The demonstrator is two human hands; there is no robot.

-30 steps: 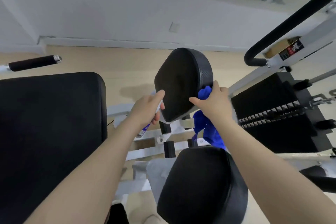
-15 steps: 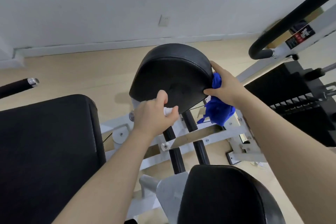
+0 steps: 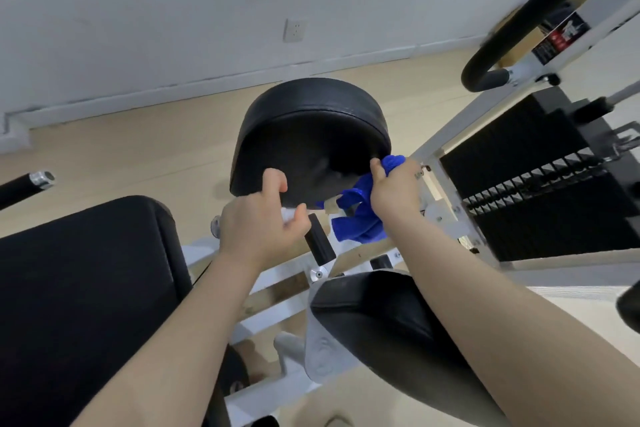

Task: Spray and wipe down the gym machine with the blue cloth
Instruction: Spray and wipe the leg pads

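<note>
Your left hand (image 3: 258, 218) curls around something white, mostly hidden, at the lower edge of the round black pad (image 3: 311, 135). Your right hand (image 3: 394, 189) grips the blue cloth (image 3: 360, 218), bunched against the pad's lower right edge.

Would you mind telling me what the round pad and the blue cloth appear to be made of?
Round pad: likely black vinyl or faux leather over padding; smooth, faintly glossy, with a seam around its edge.
Blue cloth: probably microfibre or terry; fuzzy, matte, hanging in soft folds.
</note>
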